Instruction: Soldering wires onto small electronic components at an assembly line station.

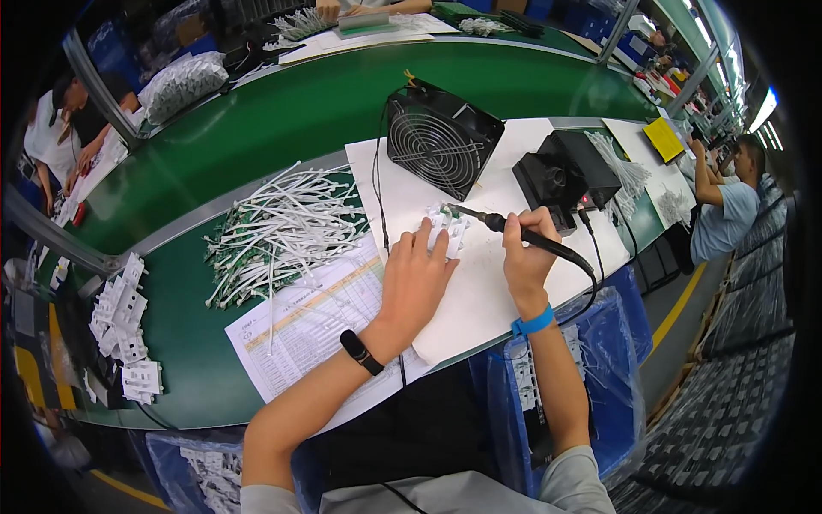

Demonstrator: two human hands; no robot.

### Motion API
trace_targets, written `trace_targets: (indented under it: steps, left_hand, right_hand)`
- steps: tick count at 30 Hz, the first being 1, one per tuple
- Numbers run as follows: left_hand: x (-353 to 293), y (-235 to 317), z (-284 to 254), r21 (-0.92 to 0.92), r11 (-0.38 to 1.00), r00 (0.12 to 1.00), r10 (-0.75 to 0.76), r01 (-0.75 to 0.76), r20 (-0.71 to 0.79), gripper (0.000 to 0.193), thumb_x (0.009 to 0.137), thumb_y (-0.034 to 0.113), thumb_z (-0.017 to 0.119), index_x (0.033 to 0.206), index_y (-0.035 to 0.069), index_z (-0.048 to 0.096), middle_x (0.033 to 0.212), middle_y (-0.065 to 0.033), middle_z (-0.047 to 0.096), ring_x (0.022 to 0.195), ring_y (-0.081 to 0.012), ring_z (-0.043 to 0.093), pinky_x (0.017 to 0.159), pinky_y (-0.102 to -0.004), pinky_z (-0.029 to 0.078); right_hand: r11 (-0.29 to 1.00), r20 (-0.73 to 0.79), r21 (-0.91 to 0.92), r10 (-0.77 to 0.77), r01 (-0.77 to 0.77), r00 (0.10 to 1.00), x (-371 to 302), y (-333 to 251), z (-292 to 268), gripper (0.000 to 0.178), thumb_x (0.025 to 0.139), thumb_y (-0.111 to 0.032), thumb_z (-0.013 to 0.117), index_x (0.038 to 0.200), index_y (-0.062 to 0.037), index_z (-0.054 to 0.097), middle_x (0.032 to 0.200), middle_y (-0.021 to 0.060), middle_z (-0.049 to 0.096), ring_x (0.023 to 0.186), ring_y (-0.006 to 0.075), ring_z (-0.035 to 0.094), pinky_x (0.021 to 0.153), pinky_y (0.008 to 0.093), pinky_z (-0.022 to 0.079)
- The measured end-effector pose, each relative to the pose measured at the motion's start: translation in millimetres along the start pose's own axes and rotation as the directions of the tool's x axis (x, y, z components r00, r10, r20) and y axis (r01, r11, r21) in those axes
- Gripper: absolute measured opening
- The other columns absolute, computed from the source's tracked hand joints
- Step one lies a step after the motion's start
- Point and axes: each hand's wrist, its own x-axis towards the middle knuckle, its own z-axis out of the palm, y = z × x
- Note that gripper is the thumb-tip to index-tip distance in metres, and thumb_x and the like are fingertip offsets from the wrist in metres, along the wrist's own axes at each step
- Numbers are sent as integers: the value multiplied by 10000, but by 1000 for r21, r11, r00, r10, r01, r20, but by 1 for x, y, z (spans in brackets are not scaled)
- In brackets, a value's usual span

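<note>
My right hand (pixel 529 257) grips a black soldering iron (pixel 491 221) like a pen, its tip angled left and down onto a small white plastic part (pixel 445 230). My left hand (pixel 416 283) lies over the near left side of that part, with its fingertips holding it against the white board (pixel 488 295). A green patch shows on the part by the iron's tip; whether the tip touches it is too small to tell. Left of my left hand, a big heap of white wire leads with small green boards (pixel 282 227) lies on the green table.
A black fan (pixel 441 141) stands beyond the part, with a black soldering station (pixel 569 176) to its right. A printed sheet (pixel 317 300) lies under my left forearm. White plastic parts (pixel 122 313) are piled far left. Blue lined bins (pixel 616 368) stand below the table edge.
</note>
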Motion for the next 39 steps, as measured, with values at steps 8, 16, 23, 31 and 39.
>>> trace_targets:
  steps: [8,16,23,31,39]
  left_hand:
    - [0,0,2,7,1000,1000,7,-6,-27,445,856,224,770,1231,1,684,1355,-227,600,1003,-314,577,878,-403,518]
    - [0,2,2,-5,1000,1000,-2,2,-27,446,862,205,769,1237,-15,671,1293,-229,598,1051,-337,579,864,-404,535]
    - [0,3,0,-45,999,1000,-28,28,2,450,883,196,754,1263,-21,647,1273,-227,575,1087,-351,567,854,-405,547]
    - [-1,4,1,-31,999,1000,-20,20,5,449,893,190,744,1272,-25,638,1292,-230,569,1094,-354,564,851,-407,551]
    - [-1,4,1,-37,999,1000,-18,18,4,450,897,186,738,1280,-29,636,1298,-237,569,1105,-356,563,845,-402,554]
  right_hand:
    - [983,41,89,155,-158,987,1,19,-2,193,917,-38,699,811,-13,540,684,44,605,603,62,565,543,230,392]
    - [972,98,93,207,-217,973,4,16,0,201,933,-45,699,816,-16,538,666,33,605,585,55,562,540,219,388]
    - [977,117,68,194,-203,974,4,10,3,224,929,-45,703,795,-16,526,632,19,576,560,31,517,513,213,350]
    - [986,121,11,165,-167,979,1,11,5,264,921,-16,679,743,-24,484,575,-8,494,517,18,443,485,228,303]
    - [956,57,151,246,-252,968,-2,12,1,241,955,-43,673,791,-50,496,633,-17,508,556,24,461,503,217,325]
